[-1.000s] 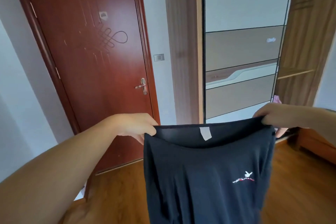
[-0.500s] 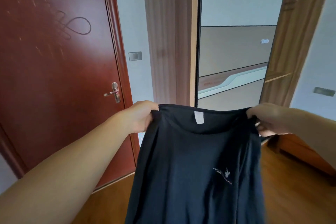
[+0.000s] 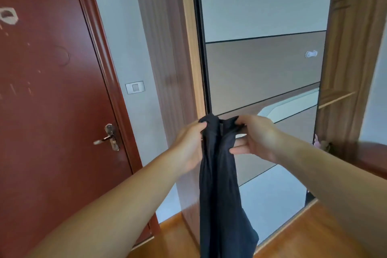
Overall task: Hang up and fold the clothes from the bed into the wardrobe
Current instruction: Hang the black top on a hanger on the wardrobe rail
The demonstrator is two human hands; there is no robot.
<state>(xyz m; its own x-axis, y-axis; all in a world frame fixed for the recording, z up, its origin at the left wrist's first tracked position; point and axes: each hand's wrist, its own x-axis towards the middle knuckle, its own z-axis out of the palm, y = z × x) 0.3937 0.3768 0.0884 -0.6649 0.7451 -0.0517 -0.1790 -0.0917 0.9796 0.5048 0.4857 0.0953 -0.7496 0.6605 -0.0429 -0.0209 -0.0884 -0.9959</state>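
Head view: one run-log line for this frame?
stage: folding in the air | left hand: grips dark garment top | right hand: grips same top, beside left | garment: halved lengthwise, hanging | wardrobe: ahead

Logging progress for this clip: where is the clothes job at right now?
Done: nothing visibly put away; no stored clothes show in this view. In hand: the left hand and right hand both grip the top of a dark garment, brought together so it hangs folded lengthwise in front of the wardrobe's sliding door. Left: finish folding or hang it, then place it inside. The bed is out of view.
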